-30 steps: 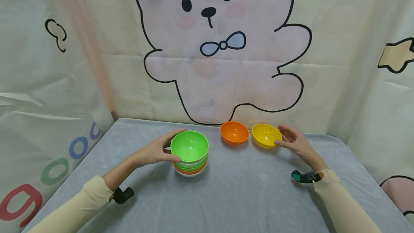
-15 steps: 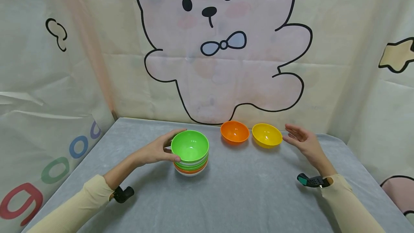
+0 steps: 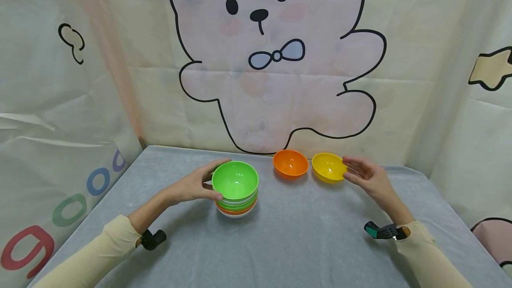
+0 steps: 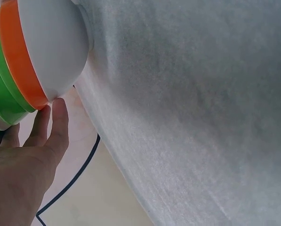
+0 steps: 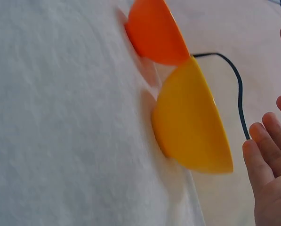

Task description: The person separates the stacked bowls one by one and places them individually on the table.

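A stack of bowls (image 3: 235, 189) stands on the table, a green bowl on top, with green, orange and white ones beneath. My left hand (image 3: 198, 185) grips the stack from its left side, thumb in front and fingers round the back. In the left wrist view the fingertips (image 4: 59, 106) lie against the white and orange bowls (image 4: 21, 56). At the back of the table sits a yellow bowl (image 3: 327, 168), upright. Beside its right rim is my right hand (image 3: 370, 180), holding nothing; the right wrist view shows a gap between its fingers (image 5: 257, 162) and the yellow bowl (image 5: 192, 122).
An orange bowl (image 3: 290, 164) stands just left of the yellow one, near the back edge. Grey cloth covers the table (image 3: 280, 243). A printed curtain (image 3: 280, 101) hangs right behind it, with more fabric at both sides.
My right hand first draws back rightward from the yellow bowl's rim, then comes in toward it again. The left hand and all the bowls keep their places.
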